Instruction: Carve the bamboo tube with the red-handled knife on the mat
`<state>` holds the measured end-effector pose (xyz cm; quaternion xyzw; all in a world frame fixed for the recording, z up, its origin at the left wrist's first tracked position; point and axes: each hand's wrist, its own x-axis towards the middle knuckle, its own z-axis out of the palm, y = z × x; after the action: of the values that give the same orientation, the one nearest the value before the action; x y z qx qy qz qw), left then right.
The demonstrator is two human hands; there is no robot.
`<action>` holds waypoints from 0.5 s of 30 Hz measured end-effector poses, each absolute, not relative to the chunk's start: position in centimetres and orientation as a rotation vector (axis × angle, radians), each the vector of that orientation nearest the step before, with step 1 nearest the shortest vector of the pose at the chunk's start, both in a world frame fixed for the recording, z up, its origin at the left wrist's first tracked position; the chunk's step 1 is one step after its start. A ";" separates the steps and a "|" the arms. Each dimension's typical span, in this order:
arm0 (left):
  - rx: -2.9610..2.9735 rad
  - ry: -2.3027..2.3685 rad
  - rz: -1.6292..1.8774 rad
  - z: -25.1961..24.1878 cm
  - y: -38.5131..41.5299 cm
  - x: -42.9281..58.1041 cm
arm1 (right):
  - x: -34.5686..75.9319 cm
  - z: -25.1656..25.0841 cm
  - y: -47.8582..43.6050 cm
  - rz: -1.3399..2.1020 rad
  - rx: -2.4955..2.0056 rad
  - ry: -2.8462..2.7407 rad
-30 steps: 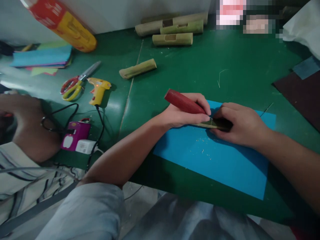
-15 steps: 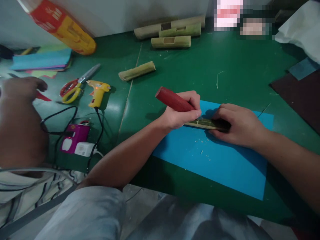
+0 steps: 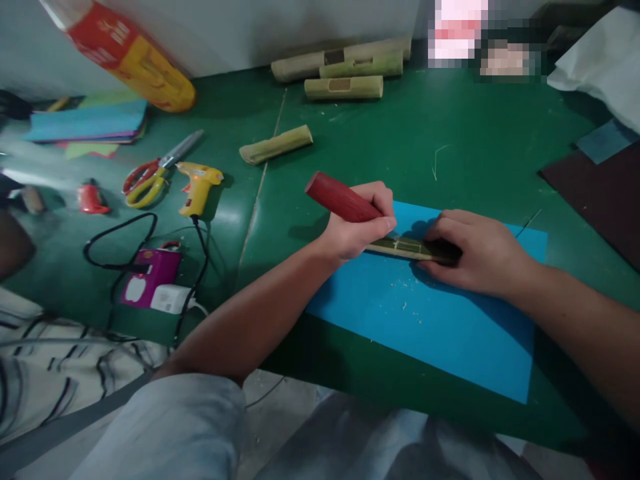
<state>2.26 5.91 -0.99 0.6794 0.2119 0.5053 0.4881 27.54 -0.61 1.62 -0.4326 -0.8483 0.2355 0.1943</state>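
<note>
My left hand (image 3: 357, 223) is closed around the thick red handle of a carving tool (image 3: 343, 197). The handle leans up to the left, and the tool's tip, low by my fingers, is mostly hidden. Under it lies a dark green bamboo piece (image 3: 410, 246) with pale lines scored on its top, forming a rectangle. My right hand (image 3: 473, 247) grips the right end of the bamboo, thumb on the near side and fingers on the far side. Beneath both hands is a blue sheet (image 3: 450, 340), with small pale shavings (image 3: 405, 305) scattered on it.
Cut bamboo tubes (image 3: 345, 87) line the back wall; a shorter bamboo piece (image 3: 277, 145) lies nearer. To the left are scissors (image 3: 160, 170), a yellow glue gun (image 3: 199, 189), a purple power adapter (image 3: 153, 273) with cables, and a red object (image 3: 93, 198). A co-worker's arm (image 3: 13, 243) shows at far left.
My left hand and the carving tool have shifted slightly left along the bamboo, showing more scored lines. My right hand stays put. The co-worker's arm has drawn back left, uncovering the red object.
</note>
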 end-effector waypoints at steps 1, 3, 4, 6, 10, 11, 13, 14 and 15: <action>1.659 0.514 1.228 -0.9 5.9 2.2 | 27.6 1.6 -0.6 0.657 -1.214 -2.376; 1.671 0.498 1.221 -0.8 5.8 2.1 | 27.6 1.6 -0.6 0.649 -1.215 -2.376; 1.672 0.498 1.215 -0.7 5.7 2.1 | 27.7 1.6 -0.6 0.646 -1.214 -2.377; 1.664 0.526 1.197 -0.6 5.7 2.1 | 27.7 1.5 -0.7 0.636 -1.212 -2.385; 1.616 0.577 1.183 -0.8 5.8 2.3 | 27.8 1.6 -0.7 0.630 -1.207 -2.392; 1.609 0.583 1.178 -0.9 5.8 2.3 | 27.7 1.6 -0.7 0.634 -1.206 -2.390; 1.607 0.603 1.158 -0.9 6.0 2.1 | 27.7 1.7 -0.7 0.637 -1.205 -2.388; 1.610 0.615 1.136 -0.8 6.1 1.9 | 27.7 1.7 -0.7 0.634 -1.208 -2.386; 1.611 0.625 1.105 -0.6 6.2 1.7 | 27.7 1.8 -0.7 0.633 -1.212 -2.386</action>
<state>1.72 6.16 -0.63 0.6715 0.2607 0.4608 0.5185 27.66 -0.73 1.76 -0.4322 -0.8512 0.2256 0.1945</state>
